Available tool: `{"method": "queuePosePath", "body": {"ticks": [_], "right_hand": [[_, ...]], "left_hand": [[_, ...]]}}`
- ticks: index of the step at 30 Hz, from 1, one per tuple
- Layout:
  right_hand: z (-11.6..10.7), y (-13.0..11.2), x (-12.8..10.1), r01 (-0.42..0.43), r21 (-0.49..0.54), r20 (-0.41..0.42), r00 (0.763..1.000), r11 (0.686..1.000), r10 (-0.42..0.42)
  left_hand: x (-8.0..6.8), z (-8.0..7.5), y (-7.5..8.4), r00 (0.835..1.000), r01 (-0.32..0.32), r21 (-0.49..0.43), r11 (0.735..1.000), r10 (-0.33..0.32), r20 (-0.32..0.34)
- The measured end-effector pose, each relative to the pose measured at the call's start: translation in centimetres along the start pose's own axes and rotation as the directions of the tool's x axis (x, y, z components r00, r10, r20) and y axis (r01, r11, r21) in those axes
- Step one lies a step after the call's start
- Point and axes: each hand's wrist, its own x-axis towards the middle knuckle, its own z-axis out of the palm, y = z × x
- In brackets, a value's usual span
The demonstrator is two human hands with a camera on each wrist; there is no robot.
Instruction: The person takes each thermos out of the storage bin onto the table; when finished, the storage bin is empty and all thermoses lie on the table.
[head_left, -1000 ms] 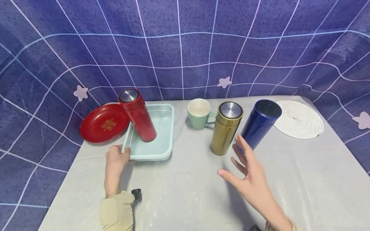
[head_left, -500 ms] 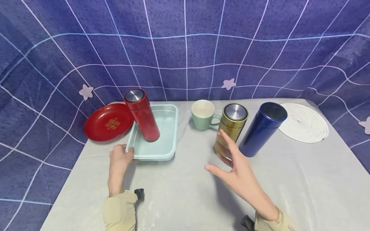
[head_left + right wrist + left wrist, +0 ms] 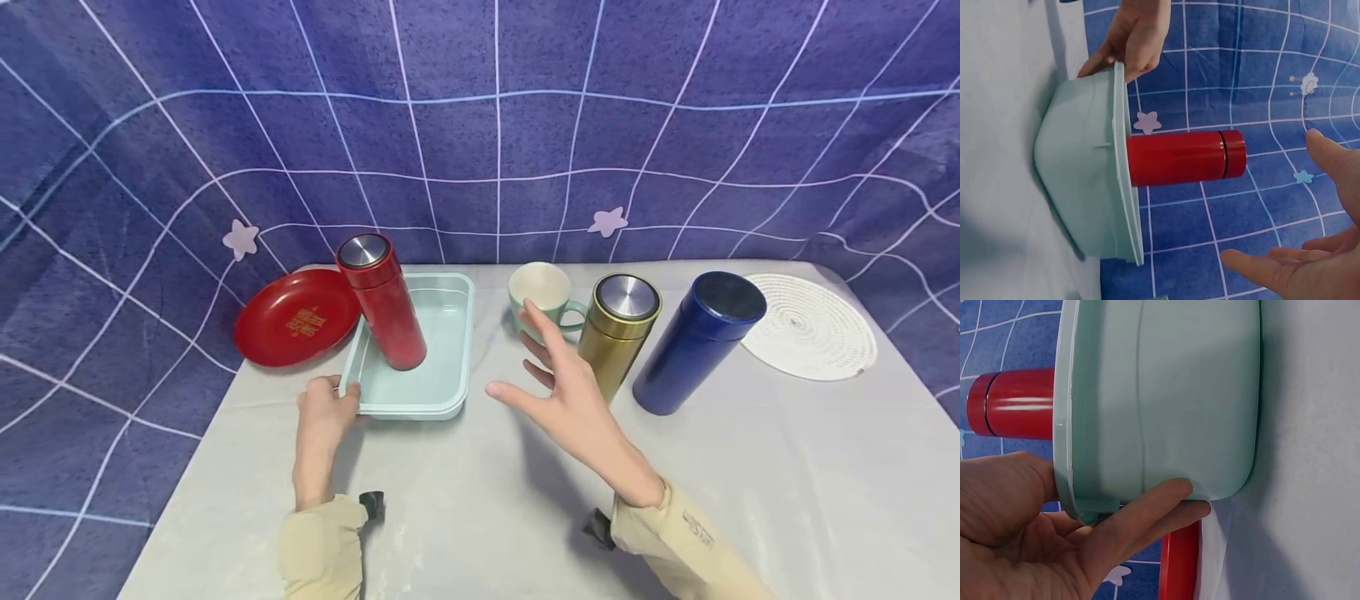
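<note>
A red thermos (image 3: 386,312) with a steel-topped lid stands in a pale green plastic tub (image 3: 442,350). My left hand (image 3: 326,417) grips the tub's near left corner, thumb over the rim and fingers along the outer wall, as the left wrist view shows (image 3: 1072,537). Over the table, my right hand (image 3: 558,392) holds nothing, its thumb and fingers spread apart. In the head view it overlaps a gold thermos (image 3: 618,333) and a green mug (image 3: 540,287). The right wrist view has the red thermos (image 3: 1185,157) lying in front of the spread fingers (image 3: 1260,269).
Left of the tub lies a red oval plate (image 3: 296,317) with gold lettering. To the right stand a blue thermos (image 3: 693,346) and, behind it, a round white woven mat (image 3: 806,325). A purple gridded cloth (image 3: 480,133) hangs along the back of the table.
My right hand has moved left, from in front of the blue thermos, past the gold one, towards the tub. The left hand keeps its grip on the tub. The head view has shifted slightly.
</note>
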Motion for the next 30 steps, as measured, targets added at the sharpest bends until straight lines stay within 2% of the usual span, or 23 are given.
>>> {"method": "queuePosePath", "body": {"ticks": [11, 23, 30], "right_hand": [[2.4, 0.8, 4.0, -0.043, 0.026, 0.035, 0.998, 0.999, 0.042], [5.5, 1.8, 7.5, -0.033, 0.073, 0.074, 0.997, 0.997, 0.027], [7.1, 1.9, 9.5, -0.036, 0.031, 0.063, 0.997, 0.999, 0.034]], "left_hand": [[0.1, 0.1, -0.1, 1.0, 0.014, 0.013, 1.0, -0.014, -0.009], [0.0, 0.0, 0.0, 1.0, 0.007, -0.005, 1.0, -0.008, -0.022], [0.1, 0.1, 0.0, 1.0, 0.003, -0.012, 1.0, -0.004, -0.025]]}}
